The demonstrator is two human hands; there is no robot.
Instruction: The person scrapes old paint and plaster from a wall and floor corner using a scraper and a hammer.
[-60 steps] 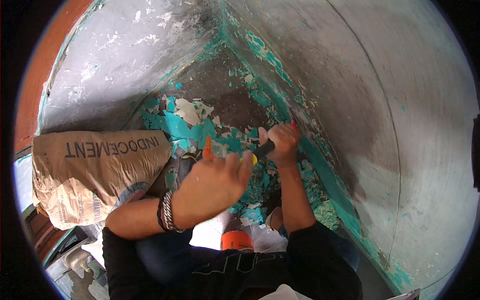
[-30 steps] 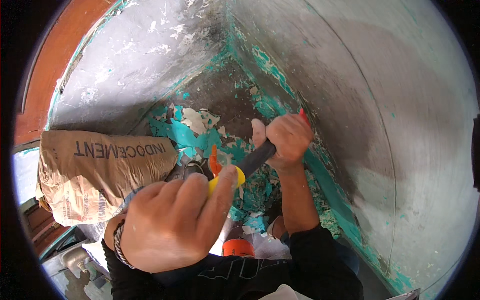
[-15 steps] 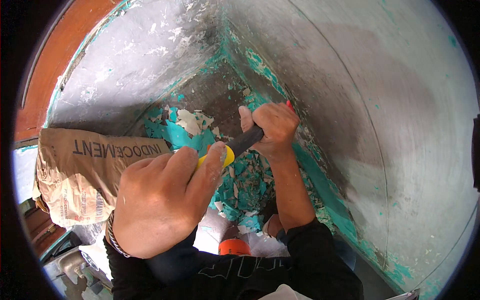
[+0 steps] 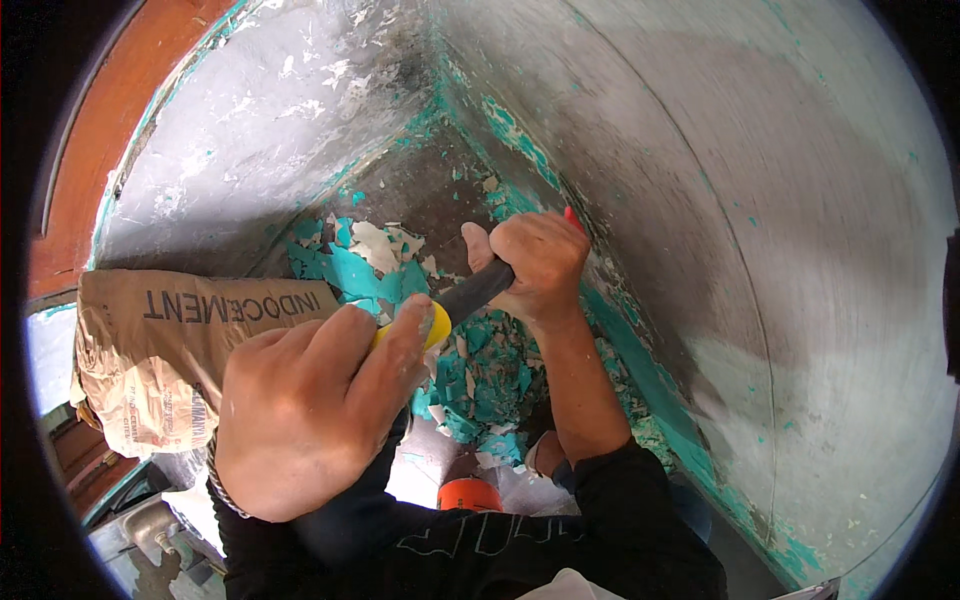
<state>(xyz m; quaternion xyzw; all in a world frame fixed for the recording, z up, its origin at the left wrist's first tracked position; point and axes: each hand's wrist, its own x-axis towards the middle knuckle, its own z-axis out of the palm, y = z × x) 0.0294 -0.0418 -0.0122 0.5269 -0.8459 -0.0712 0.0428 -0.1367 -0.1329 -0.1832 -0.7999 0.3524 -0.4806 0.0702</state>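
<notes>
Both of my hands are closed around a hand tool [image 4: 478,292] with a yellow and black handle. My left hand [image 4: 300,410] wraps the yellow part, nearer to me. Farther along, by the right wall, my right hand [image 4: 540,262] grips the black part, its thumb raised. A small red piece [image 4: 574,218] sticks out past the right fist, in line with the handle; whether it belongs to the same tool I cannot tell. No working end shows, so the tool's kind is unclear. Below the handle lie turquoise and whitish paint flakes [image 4: 490,375].
A brown paper cement bag [image 4: 230,298] lies left of the flakes. Scraped grey walls [image 4: 800,230] with turquoise remnants meet in the far corner. An orange object [image 4: 468,494] stands close to my body. Reddish-brown wood [image 4: 110,130] edges the far left.
Both hands and the tool have shifted slightly left in the picture, my left hand the most. Each hand keeps its hold.
</notes>
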